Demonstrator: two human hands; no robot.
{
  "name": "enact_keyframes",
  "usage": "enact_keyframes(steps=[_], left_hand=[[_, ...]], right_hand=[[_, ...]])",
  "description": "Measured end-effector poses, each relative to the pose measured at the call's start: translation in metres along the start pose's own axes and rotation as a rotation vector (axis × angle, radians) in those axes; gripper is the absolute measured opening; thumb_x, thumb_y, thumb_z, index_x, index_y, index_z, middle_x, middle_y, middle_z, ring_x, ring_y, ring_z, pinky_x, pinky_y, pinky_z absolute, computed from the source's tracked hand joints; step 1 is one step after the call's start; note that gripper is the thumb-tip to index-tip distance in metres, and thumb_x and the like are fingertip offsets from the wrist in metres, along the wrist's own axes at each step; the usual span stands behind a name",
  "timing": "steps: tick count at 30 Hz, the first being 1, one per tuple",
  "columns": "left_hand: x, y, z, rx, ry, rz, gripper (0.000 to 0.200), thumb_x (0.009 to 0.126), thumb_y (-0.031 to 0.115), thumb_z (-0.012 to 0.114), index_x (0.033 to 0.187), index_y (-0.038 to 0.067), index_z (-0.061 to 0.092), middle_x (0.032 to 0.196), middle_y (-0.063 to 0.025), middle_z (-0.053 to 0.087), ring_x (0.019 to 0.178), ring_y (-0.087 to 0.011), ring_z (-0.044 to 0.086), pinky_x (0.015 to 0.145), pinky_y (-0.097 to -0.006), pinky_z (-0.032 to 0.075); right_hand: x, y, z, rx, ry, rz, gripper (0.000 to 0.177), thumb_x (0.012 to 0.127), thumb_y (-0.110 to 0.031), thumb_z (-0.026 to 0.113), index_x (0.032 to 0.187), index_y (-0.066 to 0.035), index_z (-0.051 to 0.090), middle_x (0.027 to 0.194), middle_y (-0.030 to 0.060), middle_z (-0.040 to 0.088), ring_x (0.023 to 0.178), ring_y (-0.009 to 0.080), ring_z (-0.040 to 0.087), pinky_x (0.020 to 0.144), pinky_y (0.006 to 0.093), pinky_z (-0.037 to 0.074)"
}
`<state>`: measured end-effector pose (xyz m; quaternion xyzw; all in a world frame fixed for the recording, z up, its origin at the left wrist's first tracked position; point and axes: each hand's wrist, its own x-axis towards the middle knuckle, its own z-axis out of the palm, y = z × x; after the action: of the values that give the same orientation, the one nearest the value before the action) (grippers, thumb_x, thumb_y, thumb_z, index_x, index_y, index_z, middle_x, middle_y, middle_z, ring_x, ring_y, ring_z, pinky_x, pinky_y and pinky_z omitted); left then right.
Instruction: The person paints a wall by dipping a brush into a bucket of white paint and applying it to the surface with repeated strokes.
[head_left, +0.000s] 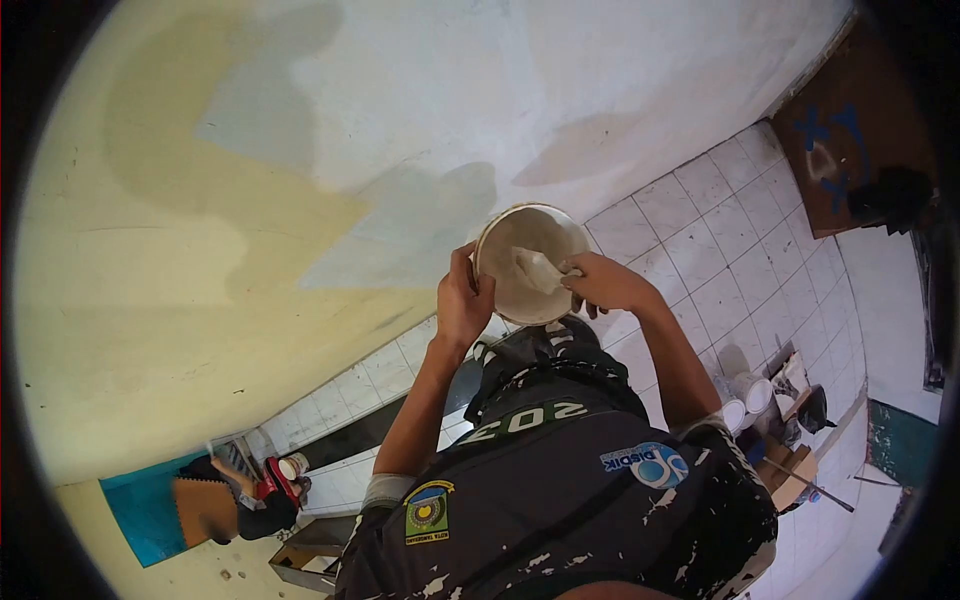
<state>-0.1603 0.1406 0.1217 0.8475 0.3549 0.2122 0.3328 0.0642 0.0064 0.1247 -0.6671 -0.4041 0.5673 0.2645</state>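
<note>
My left hand (465,298) grips the rim of a round white bucket (505,307) from its left side, with the thumb on the inside and the fingers around the outer wall. The bucket is tilted so its opening faces me, and pale paint coats the inner wall. Inside it is a flat, whitish, paint-coated tool (537,268), whose short handle end is pinched in my right hand (603,283). Part of that handle is hidden by my fingers. Directly behind the bucket rises a wall (420,120), white toward the right and pale yellow on the left.
White floor tiles (720,230) run along the wall's base. A brown board (820,150) with blue marks stands at upper right. White tubs (752,392), cardboard (790,470) and tools lie at lower right. Another person (265,510) is at lower left, near a small bucket (293,466) and an open box (300,568).
</note>
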Motion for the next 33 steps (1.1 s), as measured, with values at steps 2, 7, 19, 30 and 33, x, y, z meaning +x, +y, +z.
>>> enact_keyframes(steps=[2, 7, 19, 30, 33], left_hand=[[-0.006, -0.01, 0.005, -0.121, 0.079, -0.062, 0.044, 0.088, 0.002, 0.062, 0.13, -0.003, 0.05, 0.066, -0.0107, 0.056, 0.055, -0.0206, 0.056, 0.054, -0.0356, 0.047], [-0.025, -0.02, 0.012, -0.115, 0.11, -0.145, 0.043, 0.088, 0.0, 0.061, 0.129, -0.004, 0.049, 0.065, -0.0094, 0.055, 0.053, -0.0176, 0.052, 0.052, -0.034, 0.044], [-0.055, -0.053, -0.008, -0.163, 0.197, -0.349, 0.042, 0.087, 0.005, 0.063, 0.126, -0.005, 0.05, 0.061, -0.0069, 0.052, 0.051, -0.0156, 0.05, 0.05, -0.034, 0.042], [-0.096, -0.126, -0.093, -0.286, 0.234, -0.37, 0.04, 0.088, 0.0, 0.059, 0.125, -0.005, 0.044, 0.067, -0.0103, 0.06, 0.053, -0.0128, 0.057, 0.043, -0.034, 0.053], [-0.114, -0.141, -0.121, -0.312, 0.26, -0.402, 0.041, 0.087, 0.003, 0.061, 0.124, -0.004, 0.045, 0.067, -0.0133, 0.061, 0.053, -0.0185, 0.058, 0.048, -0.0368, 0.048]], right_hand=[[-0.014, 0.007, -0.006, 0.226, -0.043, 0.025, 0.035, 0.099, -0.021, 0.054, 0.123, 0.003, 0.059, 0.074, 0.0115, 0.07, 0.05, 0.0136, 0.062, 0.041, 0.0253, 0.043], [-0.021, 0.047, 0.004, 0.59, -0.006, 0.049, 0.034, 0.101, -0.021, 0.055, 0.123, 0.005, 0.058, 0.073, 0.0128, 0.069, 0.046, 0.0132, 0.057, 0.039, 0.0257, 0.041], [-0.024, 0.043, 0.035, 1.086, -0.233, 0.049, 0.031, 0.103, -0.022, 0.055, 0.12, 0.003, 0.054, 0.074, 0.0131, 0.061, 0.034, 0.0056, 0.037, 0.03, 0.022, 0.027], [0.022, -0.013, 0.146, 1.202, -0.341, -0.007, 0.021, 0.102, -0.023, 0.053, 0.108, -0.003, 0.054, 0.075, 0.006, 0.057, 0.037, 0.0038, 0.035, 0.031, 0.0209, 0.027], [0.027, -0.049, 0.189, 1.18, -0.254, -0.036, 0.019, 0.102, -0.023, 0.052, 0.112, -0.007, 0.053, 0.074, 0.0065, 0.055, 0.04, 0.0061, 0.037, 0.035, 0.0214, 0.028]])
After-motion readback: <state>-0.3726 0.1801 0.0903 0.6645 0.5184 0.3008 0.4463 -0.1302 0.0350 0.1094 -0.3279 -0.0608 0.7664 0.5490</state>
